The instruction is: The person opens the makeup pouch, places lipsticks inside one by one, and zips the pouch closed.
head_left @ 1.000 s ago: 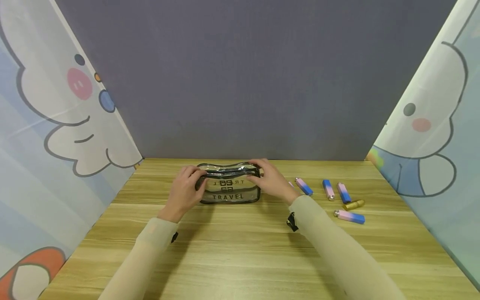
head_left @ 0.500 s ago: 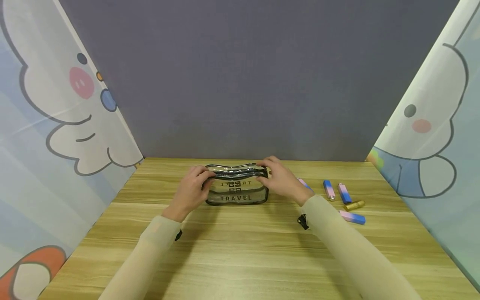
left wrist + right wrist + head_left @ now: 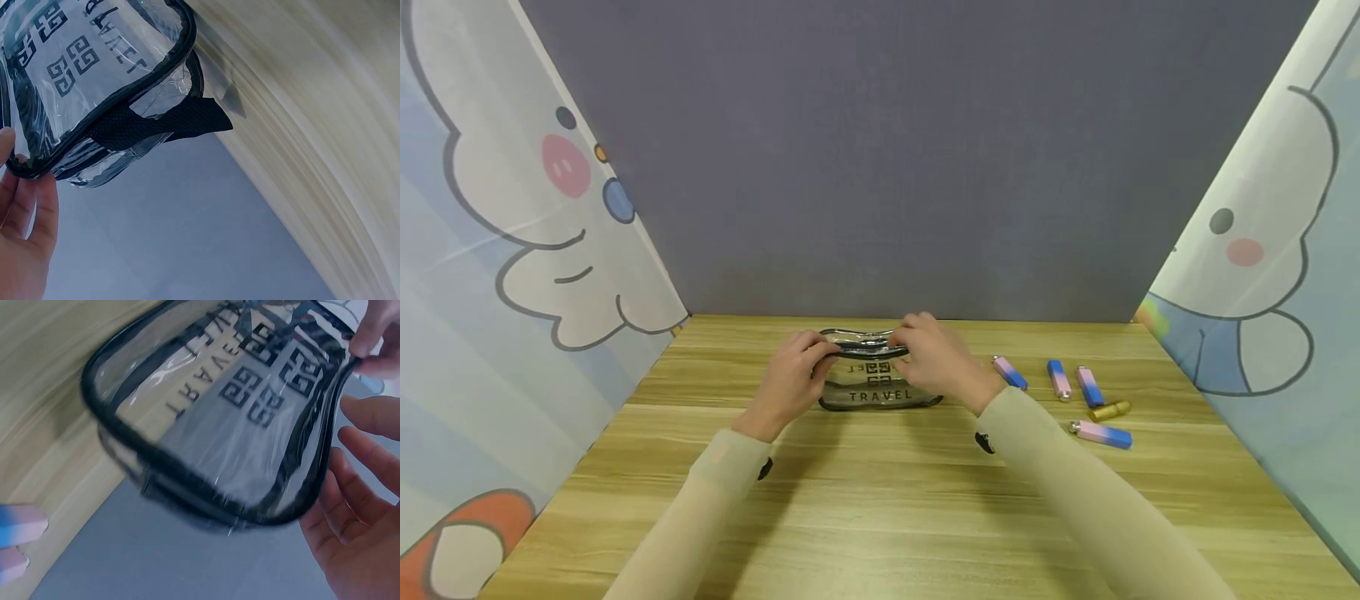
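Note:
A clear travel pouch (image 3: 859,385) with black piping and "TRAVEL" lettering stands at the back middle of the table. It looks see-through with nothing inside. My left hand (image 3: 792,373) pinches the pouch's upper left corner; in the left wrist view the thumb is on one side and fingers on the other. A black fabric tab (image 3: 200,117) sticks out from the pouch's end. My right hand (image 3: 934,358) is at the top edge, right of the middle. In the right wrist view its thumb and index finger are apart, fingertips right at the black piping (image 3: 325,469).
To the right lie several small pink-and-blue sticks (image 3: 1059,380) with silvery ends, and a golden tube (image 3: 1109,410) among them. A grey panel (image 3: 880,167) rises behind the wooden table (image 3: 865,517); cartoon-print cloths (image 3: 1262,208) flank it.
The pouch and my left hand have shifted a little to the right. My right hand first went right with the pouch at its right corner, then moved left along the top edge.

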The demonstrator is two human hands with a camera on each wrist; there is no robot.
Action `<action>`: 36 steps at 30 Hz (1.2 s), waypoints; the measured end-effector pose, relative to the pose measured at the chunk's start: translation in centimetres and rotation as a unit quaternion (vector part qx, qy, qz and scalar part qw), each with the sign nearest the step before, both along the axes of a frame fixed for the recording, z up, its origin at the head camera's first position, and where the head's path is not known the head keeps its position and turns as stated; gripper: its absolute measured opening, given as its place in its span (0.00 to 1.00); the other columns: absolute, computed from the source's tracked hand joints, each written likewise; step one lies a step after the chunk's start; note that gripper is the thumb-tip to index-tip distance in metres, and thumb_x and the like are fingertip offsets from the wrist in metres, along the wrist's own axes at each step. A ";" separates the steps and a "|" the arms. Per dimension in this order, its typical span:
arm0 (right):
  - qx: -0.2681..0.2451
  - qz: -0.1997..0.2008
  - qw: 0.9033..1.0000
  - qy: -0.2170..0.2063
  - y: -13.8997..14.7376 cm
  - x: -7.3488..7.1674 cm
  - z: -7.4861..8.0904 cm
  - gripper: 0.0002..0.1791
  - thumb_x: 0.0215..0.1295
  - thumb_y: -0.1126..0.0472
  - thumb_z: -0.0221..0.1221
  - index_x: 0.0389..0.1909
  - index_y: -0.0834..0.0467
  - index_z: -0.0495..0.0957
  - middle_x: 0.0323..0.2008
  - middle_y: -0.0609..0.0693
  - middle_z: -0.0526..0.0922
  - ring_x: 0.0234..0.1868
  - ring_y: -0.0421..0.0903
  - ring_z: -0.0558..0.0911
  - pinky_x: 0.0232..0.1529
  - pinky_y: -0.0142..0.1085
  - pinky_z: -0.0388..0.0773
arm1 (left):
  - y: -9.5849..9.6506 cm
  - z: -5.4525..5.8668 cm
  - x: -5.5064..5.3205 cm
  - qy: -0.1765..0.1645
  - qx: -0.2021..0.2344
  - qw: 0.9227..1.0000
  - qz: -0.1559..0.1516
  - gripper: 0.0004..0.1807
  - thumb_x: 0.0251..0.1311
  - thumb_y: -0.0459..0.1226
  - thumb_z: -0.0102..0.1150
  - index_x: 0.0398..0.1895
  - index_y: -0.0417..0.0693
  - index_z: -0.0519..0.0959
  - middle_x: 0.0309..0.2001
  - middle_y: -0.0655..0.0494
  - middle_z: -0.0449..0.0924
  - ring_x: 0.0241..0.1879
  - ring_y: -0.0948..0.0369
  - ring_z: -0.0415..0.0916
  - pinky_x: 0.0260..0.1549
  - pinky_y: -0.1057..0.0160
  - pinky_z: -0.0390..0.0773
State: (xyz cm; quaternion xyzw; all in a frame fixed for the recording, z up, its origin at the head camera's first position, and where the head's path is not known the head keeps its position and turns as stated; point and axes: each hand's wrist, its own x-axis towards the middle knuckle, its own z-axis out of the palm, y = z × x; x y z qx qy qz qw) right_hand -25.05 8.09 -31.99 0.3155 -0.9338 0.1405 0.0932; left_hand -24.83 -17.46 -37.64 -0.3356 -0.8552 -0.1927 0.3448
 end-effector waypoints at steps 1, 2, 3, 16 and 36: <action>0.003 0.004 1.000 0.005 -0.3 0.0 -0.1 0.13 0.67 0.56 0.66 0.50 0.55 0.85 0.49 0.50 0.80 0.48 0.50 0.76 0.48 0.44 0.77 | 0.1 0.0 0.0 0.001 0.001 1.000 -0.001 0.06 0.62 0.27 0.67 0.40 0.40 0.86 0.40 0.49 0.80 0.40 0.50 0.77 0.39 0.52 0.81; 0.006 0.007 1.000 0.009 -0.6 0.0 -0.2 0.12 0.68 0.56 0.66 0.49 0.55 0.85 0.48 0.50 0.80 0.48 0.49 0.77 0.48 0.44 0.77 | 0.2 0.0 -0.1 0.002 0.001 1.000 -0.002 0.06 0.62 0.27 0.67 0.40 0.40 0.86 0.40 0.49 0.80 0.41 0.50 0.77 0.40 0.53 0.81; 0.006 0.011 1.000 0.012 -0.9 -0.1 -0.3 0.12 0.68 0.56 0.66 0.49 0.55 0.85 0.48 0.50 0.81 0.48 0.49 0.77 0.49 0.44 0.77 | 0.3 0.0 -0.1 0.003 0.003 1.000 -0.005 0.05 0.62 0.27 0.67 0.40 0.40 0.86 0.40 0.49 0.80 0.41 0.50 0.77 0.40 0.53 0.81; 0.006 0.036 0.998 0.047 -3.2 -0.4 -1.2 0.10 0.67 0.56 0.67 0.46 0.55 0.85 0.44 0.50 0.81 0.46 0.49 0.79 0.48 0.43 0.79 | 1.6 -0.2 -0.3 0.010 0.014 0.999 -0.028 0.05 0.61 0.27 0.67 0.39 0.39 0.85 0.40 0.49 0.80 0.40 0.51 0.77 0.39 0.55 0.81; -0.010 0.031 0.996 0.083 -3.7 -1.1 -2.0 0.04 0.68 0.58 0.65 0.39 0.54 0.85 0.38 0.48 0.81 0.42 0.47 0.81 0.43 0.41 0.80 | 0.1 -0.3 -0.1 -0.064 0.078 0.995 -0.006 0.07 0.66 0.24 0.59 0.41 0.37 0.84 0.41 0.48 0.81 0.42 0.51 0.78 0.42 0.52 0.80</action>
